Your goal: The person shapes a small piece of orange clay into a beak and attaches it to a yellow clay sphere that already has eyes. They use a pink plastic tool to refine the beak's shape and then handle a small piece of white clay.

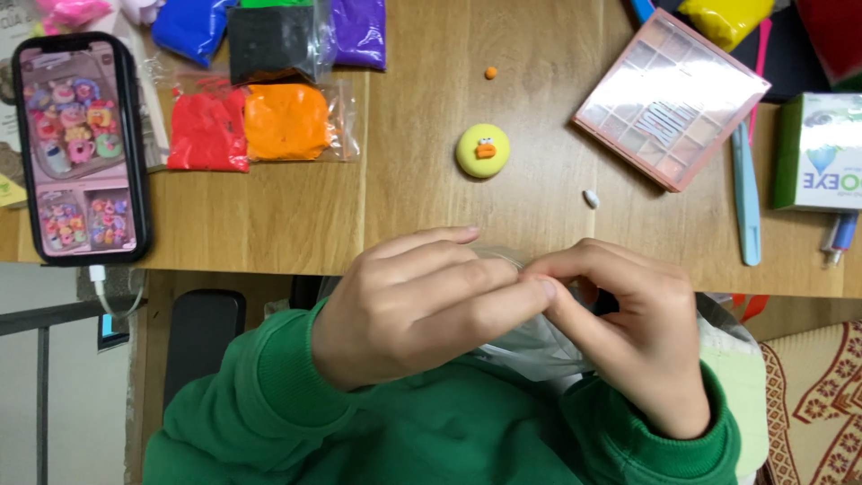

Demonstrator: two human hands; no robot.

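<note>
My left hand [417, 305] and my right hand [628, 332] meet at the near edge of the wooden table [431, 207], fingertips pinched together on a clear plastic bag [530, 346] that crumples between them. Both wrists wear green sleeves. Beyond the hands a round yellow clay disc with an orange beak and small eyes [482, 150] lies flat on the table. A tiny orange clay ball [490, 73] sits farther back, and a small white clay bit [591, 198] lies to the right of the disc.
A phone [83, 148] showing clay figures lies at left. Bagged clay in red [208, 130], orange [287, 121], black [269, 40], blue [189, 27] and purple [359, 31] sits behind. A pink compartment box [669, 99], blue tool [745, 198] and green-white carton [822, 153] are at right.
</note>
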